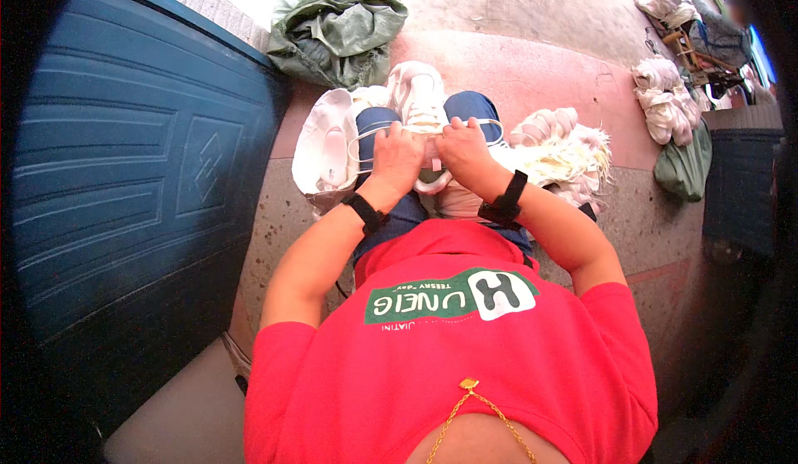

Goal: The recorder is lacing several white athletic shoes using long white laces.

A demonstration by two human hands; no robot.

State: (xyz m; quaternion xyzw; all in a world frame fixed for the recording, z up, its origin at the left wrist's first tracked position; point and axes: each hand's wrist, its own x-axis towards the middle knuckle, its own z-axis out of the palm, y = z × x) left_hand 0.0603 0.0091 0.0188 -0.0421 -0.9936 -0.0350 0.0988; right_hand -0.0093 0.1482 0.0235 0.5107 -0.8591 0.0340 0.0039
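Observation:
A white lace-up shoe (pixel 416 90) is held upright between my knees, its toe pointing away from me. My left hand (pixel 396 158) is closed at the left side of its opening, fingers pinching a white shoelace (pixel 360 138) that loops out to the left. On the opposite side my right hand (pixel 467 155) is also closed, and lace trails from it over my right knee. The two hands are a small gap apart over the shoe's tongue. Fingertips partly hide the eyelets. Beside my left knee is another white shoe (pixel 335 142).
A crumpled green sack (pixel 341 32) lies beyond the shoes. To my right sit bundled white shoes (pixel 544 125) and a heap of pale laces (pixel 573 158). A blue panelled door (pixel 125 140) stands close on my left. Farther right are more shoes (pixel 665 103), a green bag (pixel 683 165) and another person.

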